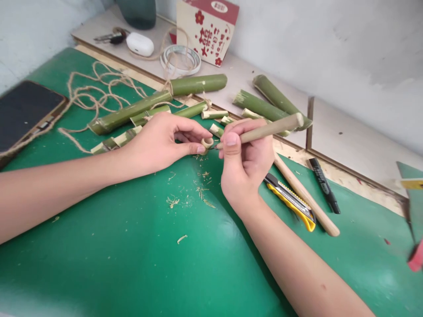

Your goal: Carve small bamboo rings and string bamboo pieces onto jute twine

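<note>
My right hand [243, 165] is wrapped tight around a wooden-handled tool [271, 127], thumb braced near the working end, whose tip I cannot see clearly. It meets the small bamboo ring [207, 143] that my left hand [161, 143] pinches between thumb and forefinger, just above the green cutting mat [132, 255]. To do this well I judge I should keep the ring turned slowly, take thin scrapes, and steer the tip away from my left thumb. Shavings [198, 191] lie scattered on the mat directly below. Just beside my right wrist lie a yellow utility knife [291, 202], a wooden stick [306, 196] and a black marker [324, 185]. Beyond are cut bamboo pieces [148, 108] and twine [95, 90].
</note>
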{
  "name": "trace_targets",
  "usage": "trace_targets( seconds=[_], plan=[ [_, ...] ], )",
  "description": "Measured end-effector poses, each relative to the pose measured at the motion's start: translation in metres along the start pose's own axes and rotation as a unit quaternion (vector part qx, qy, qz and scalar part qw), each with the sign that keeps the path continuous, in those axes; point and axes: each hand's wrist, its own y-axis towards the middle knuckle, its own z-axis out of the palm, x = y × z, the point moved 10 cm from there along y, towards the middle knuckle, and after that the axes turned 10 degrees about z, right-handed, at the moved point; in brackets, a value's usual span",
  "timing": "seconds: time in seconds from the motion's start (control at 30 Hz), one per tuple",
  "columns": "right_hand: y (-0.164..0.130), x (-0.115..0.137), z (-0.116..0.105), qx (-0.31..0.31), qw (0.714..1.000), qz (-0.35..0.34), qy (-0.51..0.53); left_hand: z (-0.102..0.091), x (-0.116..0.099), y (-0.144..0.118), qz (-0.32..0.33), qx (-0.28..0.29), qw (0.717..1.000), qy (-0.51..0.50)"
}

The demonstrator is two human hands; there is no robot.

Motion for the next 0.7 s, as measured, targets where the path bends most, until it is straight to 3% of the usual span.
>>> trace_targets(
  seconds=[0.37, 0.7],
  plan=[
    [0.0, 0.001, -0.005, -0.026, 0.999, -0.008, 0.023, 0.0, 0.001, 0.0, 0.011, 0.003, 1.0, -0.006],
    [-0.001, -0.011, 0.009, 0.039, 0.999, 0.026, -0.016, 0.001, -0.001, 0.0, 0.013, 0.005, 1.0, 0.007]
  ],
)
